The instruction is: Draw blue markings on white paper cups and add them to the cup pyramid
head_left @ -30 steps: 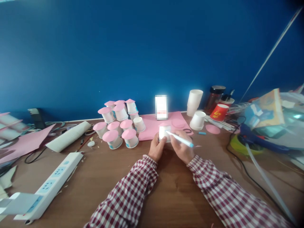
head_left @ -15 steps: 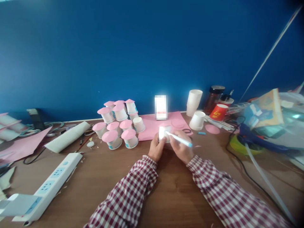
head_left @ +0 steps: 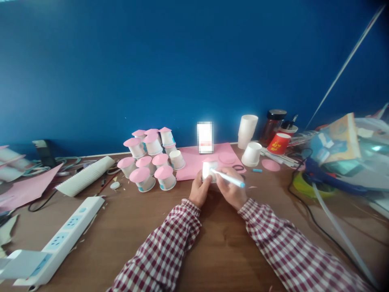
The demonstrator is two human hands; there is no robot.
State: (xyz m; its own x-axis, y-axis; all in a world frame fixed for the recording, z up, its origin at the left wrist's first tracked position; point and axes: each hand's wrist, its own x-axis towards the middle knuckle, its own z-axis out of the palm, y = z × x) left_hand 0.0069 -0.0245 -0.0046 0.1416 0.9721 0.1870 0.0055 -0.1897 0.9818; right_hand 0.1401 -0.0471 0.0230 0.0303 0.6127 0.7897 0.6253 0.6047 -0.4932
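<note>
A white paper cup is gripped at its left side by my left hand, thumb across its front. My right hand pinches a white marker with a light blue end, its tip at the cup's side. Bluish marks show faintly on the cup. Behind lies a pink paper sheet, with a pink paper disc on it. The dark handle of a pair of scissors shows beside my right hand. A blue marker cap lies on the table to the right.
Several cups with pink paper roofs stand to the left, beside a plain upturned cup. A power strip lies at the near left. More white cups, a red cup and a dark-lidded jar stand at the right.
The view has shifted very slightly. Both hands keep their hold, and the marker tip stays against the cup with hardly any movement.
</note>
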